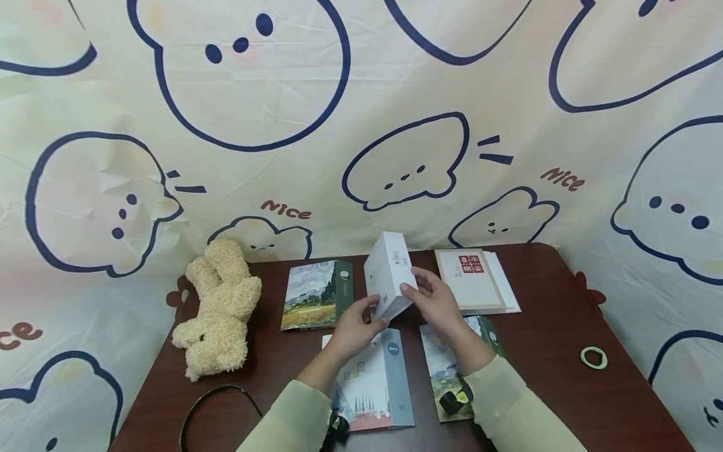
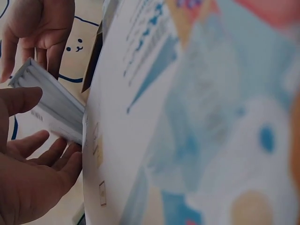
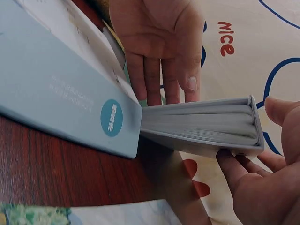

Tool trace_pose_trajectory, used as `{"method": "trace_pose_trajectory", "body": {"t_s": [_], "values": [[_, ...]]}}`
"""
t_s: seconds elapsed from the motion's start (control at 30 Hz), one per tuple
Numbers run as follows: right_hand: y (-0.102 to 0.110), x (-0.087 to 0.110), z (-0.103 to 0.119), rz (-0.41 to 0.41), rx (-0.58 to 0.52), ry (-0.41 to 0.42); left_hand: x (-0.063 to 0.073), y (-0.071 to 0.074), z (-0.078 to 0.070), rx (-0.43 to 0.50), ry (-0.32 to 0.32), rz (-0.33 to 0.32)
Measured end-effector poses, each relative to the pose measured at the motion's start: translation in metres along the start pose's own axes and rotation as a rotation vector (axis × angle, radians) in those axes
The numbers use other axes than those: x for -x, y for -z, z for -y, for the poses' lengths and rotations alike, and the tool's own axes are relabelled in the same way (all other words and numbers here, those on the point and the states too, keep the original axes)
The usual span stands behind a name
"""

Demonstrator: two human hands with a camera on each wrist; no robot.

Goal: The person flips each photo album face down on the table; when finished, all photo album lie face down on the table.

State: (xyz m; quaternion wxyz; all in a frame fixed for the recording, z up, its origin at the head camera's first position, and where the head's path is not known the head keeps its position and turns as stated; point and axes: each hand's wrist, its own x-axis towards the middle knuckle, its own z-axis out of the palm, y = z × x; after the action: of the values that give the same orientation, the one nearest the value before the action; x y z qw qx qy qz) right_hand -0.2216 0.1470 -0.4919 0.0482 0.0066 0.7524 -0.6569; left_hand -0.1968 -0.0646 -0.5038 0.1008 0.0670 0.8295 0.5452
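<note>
A white slipcased book (image 1: 390, 273) is held up in both hands above the table, tilted, with dark lettering on its narrow side. My left hand (image 1: 356, 326) grips its lower left corner, thumb in front. At the right side my right hand (image 1: 437, 301) holds it between thumb and fingers. Pale layered pages show at the slipcase's end (image 3: 201, 124) in the right wrist view, and a barcode appears on the book (image 2: 56, 105) in the left wrist view. Under the hands lies a white and blue-grey book (image 1: 364, 383), partly covered by the left forearm.
A landscape-covered book (image 1: 310, 295) lies back left; another (image 1: 443, 370) is partly under the right forearm. Back right is a cream book (image 1: 471, 279) with red characters. A plush toy (image 1: 220, 314) and black headband-like loop (image 1: 214, 395) lie left, a pale green ring (image 1: 594, 358) right.
</note>
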Motion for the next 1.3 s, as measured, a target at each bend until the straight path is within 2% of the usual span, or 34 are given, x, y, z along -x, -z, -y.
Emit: {"method": "trace_pose_trajectory", "body": {"t_s": [0.23,0.57,0.87,1.03,1.3], "values": [[0.004,-0.002,-0.008,-0.036,0.024,-0.028,0.0,-0.001,0.001,-0.037,0.015,-0.003],[0.007,-0.002,-0.016,-0.095,0.065,-0.049,-0.001,-0.002,0.001,-0.037,0.026,0.004],[0.008,-0.005,-0.026,-0.1,0.097,-0.067,-0.001,-0.001,0.002,-0.063,0.041,0.021],[0.009,-0.007,-0.03,-0.098,0.156,-0.083,-0.002,-0.001,0.002,-0.068,0.044,0.028],[0.008,-0.004,-0.032,-0.09,0.337,-0.074,-0.004,0.0,0.006,-0.067,0.054,0.028]]}}
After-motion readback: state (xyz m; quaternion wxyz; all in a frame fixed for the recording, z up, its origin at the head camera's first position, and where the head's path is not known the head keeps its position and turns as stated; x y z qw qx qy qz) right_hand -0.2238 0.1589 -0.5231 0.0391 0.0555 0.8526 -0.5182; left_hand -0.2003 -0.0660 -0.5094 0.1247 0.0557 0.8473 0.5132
